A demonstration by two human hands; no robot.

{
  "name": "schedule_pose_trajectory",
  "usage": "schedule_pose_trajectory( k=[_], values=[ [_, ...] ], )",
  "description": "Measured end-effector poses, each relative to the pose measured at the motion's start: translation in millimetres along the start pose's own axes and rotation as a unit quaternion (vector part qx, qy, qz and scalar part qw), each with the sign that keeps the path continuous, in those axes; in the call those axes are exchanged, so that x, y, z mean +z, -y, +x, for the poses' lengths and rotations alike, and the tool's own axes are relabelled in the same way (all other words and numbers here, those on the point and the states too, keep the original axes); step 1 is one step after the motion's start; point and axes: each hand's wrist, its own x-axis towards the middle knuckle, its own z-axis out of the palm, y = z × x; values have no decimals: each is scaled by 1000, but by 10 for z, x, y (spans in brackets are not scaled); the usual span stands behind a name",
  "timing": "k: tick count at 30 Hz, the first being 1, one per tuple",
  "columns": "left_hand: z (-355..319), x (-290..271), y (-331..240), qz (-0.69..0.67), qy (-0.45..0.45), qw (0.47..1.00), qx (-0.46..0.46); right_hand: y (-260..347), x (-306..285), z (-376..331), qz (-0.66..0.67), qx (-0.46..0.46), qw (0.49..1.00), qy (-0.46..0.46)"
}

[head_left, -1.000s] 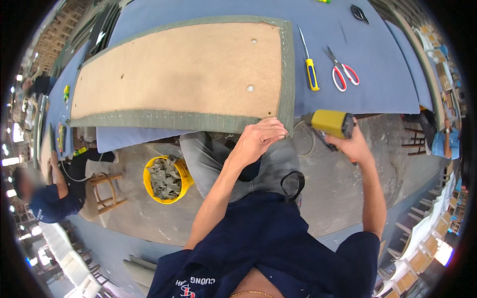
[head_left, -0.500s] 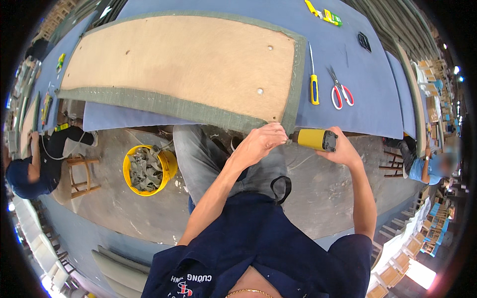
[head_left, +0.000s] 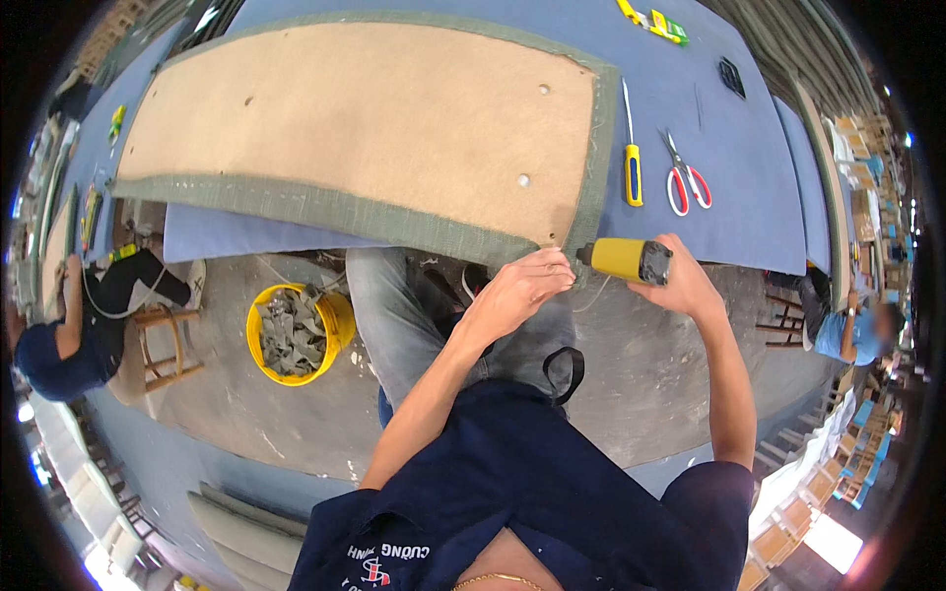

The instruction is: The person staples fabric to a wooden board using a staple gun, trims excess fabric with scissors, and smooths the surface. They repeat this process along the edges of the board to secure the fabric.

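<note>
A wooden board (head_left: 374,118) lies on the blue-topped table, its edges wrapped in green-grey fabric (head_left: 325,204) with staples along it. At the board's near right corner, my left hand (head_left: 524,286) is closed, fingertips pinching the fabric. My right hand (head_left: 687,279) grips a yellow and black staple gun (head_left: 619,259). Its dark nose points left at the corner fabric, close beside my left fingertips; whether it touches cannot be made out. Beyond it lie a yellow-handled screwdriver (head_left: 633,172) and red-and-white-handled scissors (head_left: 684,182).
A yellow bucket (head_left: 345,325) of fabric scraps stands on the floor at left. The blue tabletop (head_left: 729,231) holds a yellow-green packet (head_left: 668,28) and a black item (head_left: 730,77) farther back. One person (head_left: 59,345) sits at far left, another (head_left: 857,330) at far right.
The staple gun in my right hand has moved up, farther from me, alongside the board's corner. My left hand keeps its pinch there. The whole view has shifted slightly.
</note>
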Motion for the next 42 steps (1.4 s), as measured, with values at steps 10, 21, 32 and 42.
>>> schedule_pose_trajectory(
  k=[10, 21, 32, 42],
  values=[
    [38, 23, -113, 91, 11, 994, -50, 20, -128, 370, -25, -71, 997, 16],
    [130, 44, -268, 152, 74, 985, -45, -1903, -663, 1019, -97, 122, 965, -210],
    [464, -170, -77, 303, 255, 914, 84, -952, 609, 958, -35, -84, 922, -377],
    [363, -117, 344, 327, 227, 890, 221, -990, 808, 1187, -19, -9, 905, -424]
  ],
)
